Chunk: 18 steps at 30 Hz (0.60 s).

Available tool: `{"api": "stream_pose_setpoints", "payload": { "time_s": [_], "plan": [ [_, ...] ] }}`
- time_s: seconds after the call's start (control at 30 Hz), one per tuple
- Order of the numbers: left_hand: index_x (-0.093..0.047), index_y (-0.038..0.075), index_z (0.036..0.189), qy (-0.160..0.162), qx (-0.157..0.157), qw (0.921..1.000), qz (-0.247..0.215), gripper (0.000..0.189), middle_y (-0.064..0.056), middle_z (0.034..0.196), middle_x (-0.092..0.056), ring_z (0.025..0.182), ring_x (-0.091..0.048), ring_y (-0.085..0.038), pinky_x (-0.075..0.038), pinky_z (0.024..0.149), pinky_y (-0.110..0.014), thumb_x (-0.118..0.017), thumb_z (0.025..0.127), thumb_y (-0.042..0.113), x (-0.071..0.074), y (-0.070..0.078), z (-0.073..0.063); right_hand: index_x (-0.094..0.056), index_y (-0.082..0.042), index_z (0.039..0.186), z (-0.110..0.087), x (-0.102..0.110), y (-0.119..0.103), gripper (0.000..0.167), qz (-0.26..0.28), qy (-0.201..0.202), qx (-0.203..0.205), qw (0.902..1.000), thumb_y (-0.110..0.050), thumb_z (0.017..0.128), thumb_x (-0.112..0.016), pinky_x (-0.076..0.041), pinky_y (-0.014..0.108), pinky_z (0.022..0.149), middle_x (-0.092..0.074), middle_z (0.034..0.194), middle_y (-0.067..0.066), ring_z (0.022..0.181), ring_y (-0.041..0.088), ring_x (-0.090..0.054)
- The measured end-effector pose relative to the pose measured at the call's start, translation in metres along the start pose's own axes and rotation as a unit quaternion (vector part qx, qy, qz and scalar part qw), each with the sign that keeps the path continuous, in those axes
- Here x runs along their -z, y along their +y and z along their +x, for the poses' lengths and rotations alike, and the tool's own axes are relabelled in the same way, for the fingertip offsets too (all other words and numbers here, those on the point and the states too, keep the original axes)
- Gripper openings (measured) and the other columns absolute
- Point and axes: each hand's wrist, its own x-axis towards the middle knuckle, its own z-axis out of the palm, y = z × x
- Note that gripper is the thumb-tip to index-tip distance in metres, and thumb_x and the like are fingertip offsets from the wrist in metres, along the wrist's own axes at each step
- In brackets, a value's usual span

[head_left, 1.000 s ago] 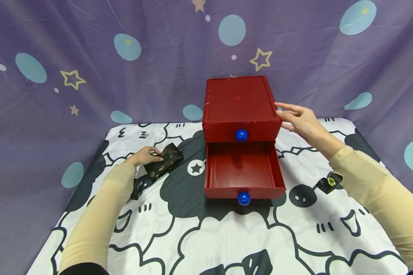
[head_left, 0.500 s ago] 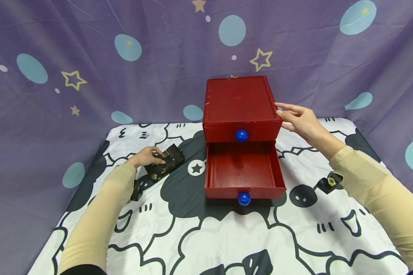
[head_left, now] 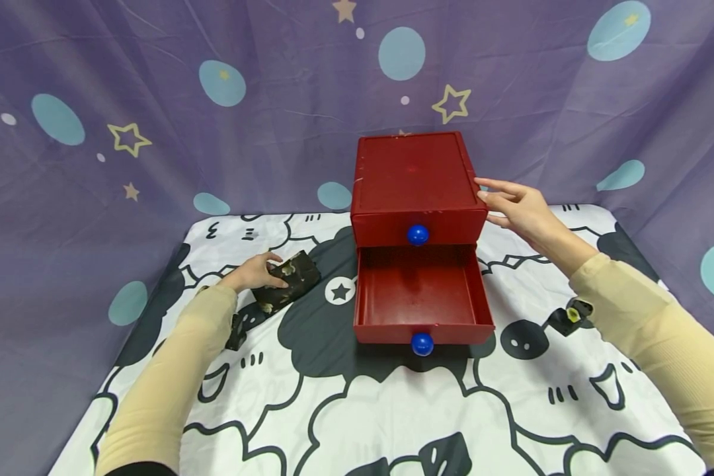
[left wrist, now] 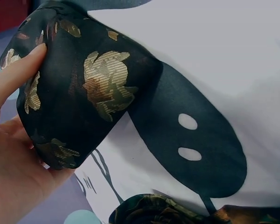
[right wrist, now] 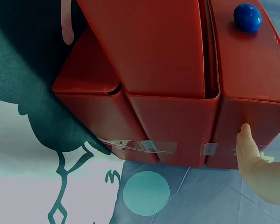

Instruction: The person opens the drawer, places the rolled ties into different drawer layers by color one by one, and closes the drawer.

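My left hand [head_left: 253, 272] pinches a black pouch-like cloth piece with gold flowers [head_left: 299, 276], left of the red drawer cabinet [head_left: 416, 172]. In the left wrist view the thumb lies over the floral pouch [left wrist: 60, 93] and the fingers are behind it. The cabinet's middle drawer [head_left: 416, 291] is pulled out and bare inside; its blue knob [head_left: 422, 344] faces me. Fingertips of my right hand [head_left: 526, 210] touch the cabinet's upper right side, fingers extended. The right wrist view shows three tiers in the cabinet [right wrist: 168, 121], the lowest hidden in the head view.
A small dark object [head_left: 236, 334] is beside the left sleeve, and a black one with yellow [head_left: 571, 316] is near the right sleeve. Dark patterned fabric [left wrist: 154, 210] shows low in the left wrist view. A purple curtain [head_left: 274, 119] hangs behind the patterned tablecloth [head_left: 387, 410].
The left thumb has shifted slightly down and right on the pouch, and the pouch has turned a little with more of its gold flowers showing. The right hand and the drawer look unmoved.
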Motion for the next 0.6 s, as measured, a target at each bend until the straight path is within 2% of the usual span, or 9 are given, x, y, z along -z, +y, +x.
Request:
{"api": "stream_pose_setpoints", "payload": {
  "time_s": [0.13,0.23,0.37,0.5,0.6],
  "plan": [
    [-0.045,-0.010,0.120,-0.009,-0.005,0.9996,0.025,0.065,-0.028,0.107,-0.051,0.098,-0.049,-0.035,-0.042,0.081,-0.041,-0.073,0.069,0.020,-0.001,0.002,0.002,-0.048,-0.009,0.128,0.000,0.000,0.000,0.053,0.000,0.001,-0.001,1.0000,-0.023,0.080,-0.065,-0.049,0.020,0.072,-0.055,0.105,0.000,0.094,0.007,-0.056],
    [-0.046,-0.013,0.117,-0.021,-0.003,0.9995,0.025,0.065,-0.029,0.110,-0.052,0.100,-0.050,-0.036,-0.041,0.085,-0.042,-0.074,0.068,0.019,-0.003,0.005,0.001,-0.048,-0.009,0.127,0.000,0.000,0.001,0.052,0.003,0.002,-0.001,1.0000,-0.023,0.080,-0.065,-0.049,0.020,0.072,-0.055,0.104,-0.001,0.094,0.007,-0.056],
    [-0.050,-0.013,0.108,-0.025,-0.005,0.9987,0.043,0.058,-0.025,0.104,-0.056,0.092,-0.054,-0.032,-0.043,0.081,-0.041,-0.074,0.067,0.019,-0.003,0.009,0.001,-0.049,-0.009,0.127,0.000,0.000,0.001,0.052,0.007,0.001,0.000,1.0000,-0.023,0.079,-0.065,-0.049,0.020,0.072,-0.056,0.103,-0.001,0.093,0.008,-0.056],
    [-0.054,-0.010,0.099,-0.014,-0.026,0.9967,0.076,0.050,-0.021,0.096,-0.059,0.084,-0.055,-0.028,-0.044,0.076,-0.039,-0.075,0.065,0.019,-0.003,0.011,0.003,-0.049,-0.009,0.127,0.000,0.001,0.000,0.052,0.007,0.000,0.002,1.0000,-0.023,0.079,-0.065,-0.049,0.020,0.072,-0.056,0.101,-0.001,0.093,0.008,-0.056],
    [-0.055,-0.008,0.097,-0.013,-0.032,0.9962,0.081,0.048,-0.019,0.093,-0.059,0.080,-0.054,-0.026,-0.044,0.076,-0.039,-0.076,0.063,0.018,-0.002,0.013,0.004,-0.049,-0.008,0.127,0.000,0.000,0.000,0.053,0.007,0.000,0.003,1.0000,-0.022,0.079,-0.065,-0.049,0.020,0.072,-0.058,0.098,-0.002,0.093,0.007,-0.056]
  ]
}}
